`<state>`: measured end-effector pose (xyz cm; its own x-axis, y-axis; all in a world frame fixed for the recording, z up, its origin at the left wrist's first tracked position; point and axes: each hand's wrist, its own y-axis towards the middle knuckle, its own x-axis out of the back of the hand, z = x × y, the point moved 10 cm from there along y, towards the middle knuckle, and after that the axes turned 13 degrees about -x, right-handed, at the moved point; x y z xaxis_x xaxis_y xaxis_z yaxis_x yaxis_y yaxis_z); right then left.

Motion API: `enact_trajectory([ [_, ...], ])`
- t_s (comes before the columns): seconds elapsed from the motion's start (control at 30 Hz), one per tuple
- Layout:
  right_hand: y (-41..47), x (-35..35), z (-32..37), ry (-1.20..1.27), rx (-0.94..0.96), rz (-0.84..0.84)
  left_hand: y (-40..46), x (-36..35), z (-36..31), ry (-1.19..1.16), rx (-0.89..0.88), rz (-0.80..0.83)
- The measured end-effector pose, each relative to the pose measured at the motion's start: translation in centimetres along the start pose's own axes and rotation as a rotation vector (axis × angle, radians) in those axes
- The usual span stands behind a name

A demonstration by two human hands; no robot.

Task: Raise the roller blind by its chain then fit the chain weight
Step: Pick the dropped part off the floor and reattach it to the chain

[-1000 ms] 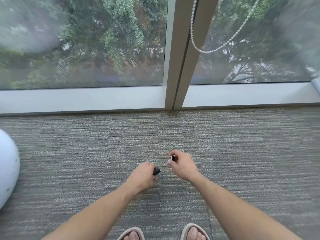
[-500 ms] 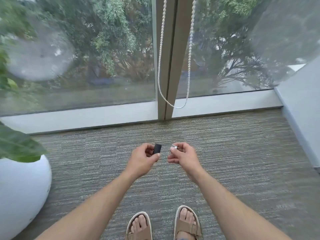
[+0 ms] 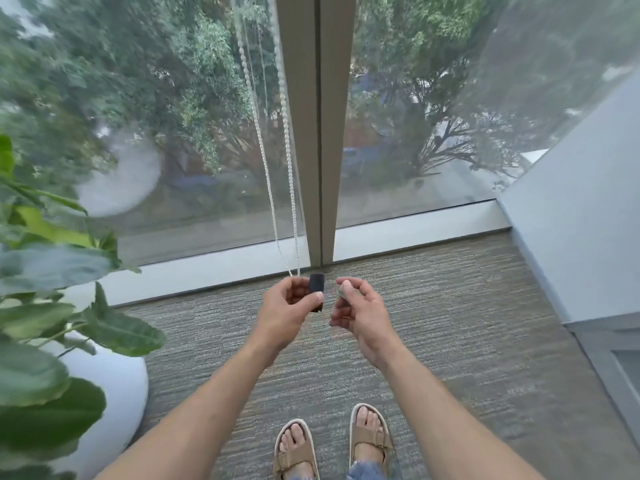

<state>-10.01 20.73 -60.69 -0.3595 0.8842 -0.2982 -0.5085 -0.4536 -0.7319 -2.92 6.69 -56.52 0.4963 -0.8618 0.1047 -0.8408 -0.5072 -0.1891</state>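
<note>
A white beaded chain (image 3: 273, 188) hangs as a loop in front of the window, just left of the grey mullion (image 3: 317, 133). Its bottom reaches down to my left hand (image 3: 287, 306). That hand pinches a small black chain weight (image 3: 316, 291) between thumb and fingers, held upright. My right hand (image 3: 360, 313) is beside it to the right, its fingers closed on a small pale clear piece (image 3: 341, 291) that is too small to identify. The two hands are a few centimetres apart. The blind itself is out of view above.
A white round planter (image 3: 114, 393) with large green leaves (image 3: 41, 278) stands at the left. A grey wall (image 3: 581, 220) closes the right side. Grey carpet (image 3: 450, 341) runs to the low window sill (image 3: 207, 268). My sandalled feet (image 3: 332, 445) show at the bottom.
I have straightened up from the floor with both pieces in hand. My hands rose toward the chain, whose loop now hangs straight down to my left hand. The planter came into view.
</note>
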Motion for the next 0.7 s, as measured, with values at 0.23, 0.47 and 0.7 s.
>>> enact_trajectory([
  [0.23,-8.9,-3.8,10.3,0.005,0.158,0.015,-1.4,2.6,-11.4,-0.086,-0.046,-0.018],
  [0.47,-16.5,-8.1,21.8,-0.120,0.336,-0.007,-2.5,4.3,-22.5,-0.193,-0.108,-0.051],
  [0.7,-21.6,-11.1,30.2,-0.193,0.475,-0.075,-4.0,6.2,-31.5,-0.235,-0.186,-0.087],
])
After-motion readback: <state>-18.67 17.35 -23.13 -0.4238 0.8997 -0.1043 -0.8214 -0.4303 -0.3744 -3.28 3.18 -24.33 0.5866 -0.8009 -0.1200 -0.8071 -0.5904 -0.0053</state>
